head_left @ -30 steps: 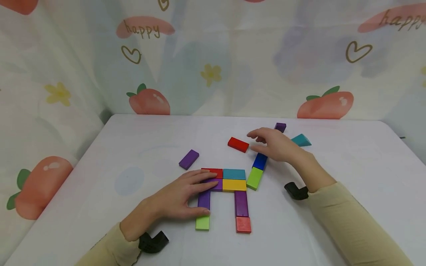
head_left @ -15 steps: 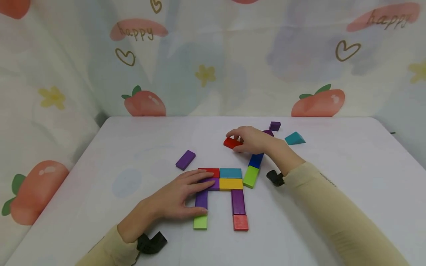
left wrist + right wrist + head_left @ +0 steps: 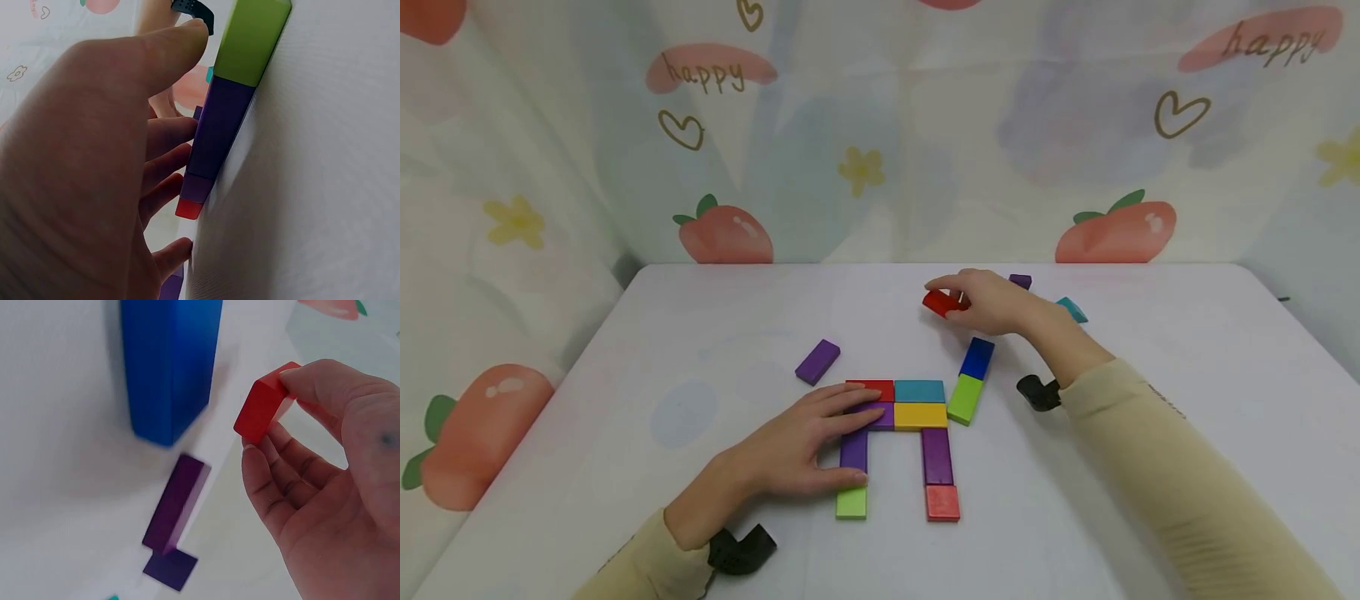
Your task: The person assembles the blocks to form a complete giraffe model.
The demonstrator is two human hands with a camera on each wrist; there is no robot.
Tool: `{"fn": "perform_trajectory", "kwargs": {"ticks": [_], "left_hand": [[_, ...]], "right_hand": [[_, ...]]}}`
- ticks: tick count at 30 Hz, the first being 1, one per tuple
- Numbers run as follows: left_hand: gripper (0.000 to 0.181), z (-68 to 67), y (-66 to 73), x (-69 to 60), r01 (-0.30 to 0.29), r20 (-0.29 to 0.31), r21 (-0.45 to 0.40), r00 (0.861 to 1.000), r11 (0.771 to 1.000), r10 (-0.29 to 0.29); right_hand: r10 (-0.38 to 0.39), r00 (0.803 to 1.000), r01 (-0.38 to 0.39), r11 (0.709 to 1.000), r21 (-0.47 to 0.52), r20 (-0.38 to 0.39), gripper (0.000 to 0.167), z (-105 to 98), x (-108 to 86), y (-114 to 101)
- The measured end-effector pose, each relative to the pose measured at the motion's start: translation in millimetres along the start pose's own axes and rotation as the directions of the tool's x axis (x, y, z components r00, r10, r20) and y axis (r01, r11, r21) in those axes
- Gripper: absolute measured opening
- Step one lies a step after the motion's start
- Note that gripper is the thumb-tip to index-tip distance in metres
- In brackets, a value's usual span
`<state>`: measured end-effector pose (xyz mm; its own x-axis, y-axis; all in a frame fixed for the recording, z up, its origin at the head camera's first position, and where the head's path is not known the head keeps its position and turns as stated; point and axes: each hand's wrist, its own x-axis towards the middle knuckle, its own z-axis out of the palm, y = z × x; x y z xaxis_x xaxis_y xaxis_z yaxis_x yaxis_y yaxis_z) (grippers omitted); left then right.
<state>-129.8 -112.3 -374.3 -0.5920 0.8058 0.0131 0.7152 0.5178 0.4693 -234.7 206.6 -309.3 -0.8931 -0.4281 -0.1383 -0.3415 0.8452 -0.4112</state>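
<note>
On the white bench [image 3: 745, 308], a flat block figure [image 3: 919, 416] lies partly beneath the left hand [image 3: 793, 442], whose extended fingers could skew it by shifting, while beyond it the right hand [image 3: 988, 301] pinches a raised red block [image 3: 937, 303] that a slackening grip might drop.

Held block [image 3: 937, 303]: I am pinching it between the thumb and fingers of my right hand [image 3: 992, 302]. Two-block strip [image 3: 972, 380]: lying on the table [image 3: 880, 558], before those fingers. Rear block [image 3: 1020, 280] and outer block [image 3: 1072, 309]: lying to their right, outer one farther. Joined blocks [image 3: 921, 416]: lying partly under the fingers of my left hand [image 3: 790, 442], extending rightward. Lone block [image 3: 817, 362]: lying beyond those fingers.
</note>
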Motion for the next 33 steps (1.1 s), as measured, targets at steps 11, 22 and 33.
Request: {"fn": "perform_trajectory", "kwargs": {"ticks": [11,22,33], "left_hand": [[0.076,1.2,0.7,0.4,0.007,-0.002,0.004,1.0,1.0,-0.007],[0.074,2.7,-2.4,-0.9,-0.012,-0.024,-0.002,1.0,1.0,0.012],[0.075,1.8,-1.0,-0.4,0.005,-0.009,0.009,1.0,1.0,-0.005]], "right_hand": [[0.066,0.995,-0.067,0.998,0.0,-0.071,0.048,-14.4,-49.1,37.4],[0.122,0.993,-0.122,0.992,0.026,0.001,0.049,-1.7,-68.7,58.7],[0.01,1.0,-0.011,0.993,0.117,0.011,0.052,-10.7,-85.8,68.8]]}}
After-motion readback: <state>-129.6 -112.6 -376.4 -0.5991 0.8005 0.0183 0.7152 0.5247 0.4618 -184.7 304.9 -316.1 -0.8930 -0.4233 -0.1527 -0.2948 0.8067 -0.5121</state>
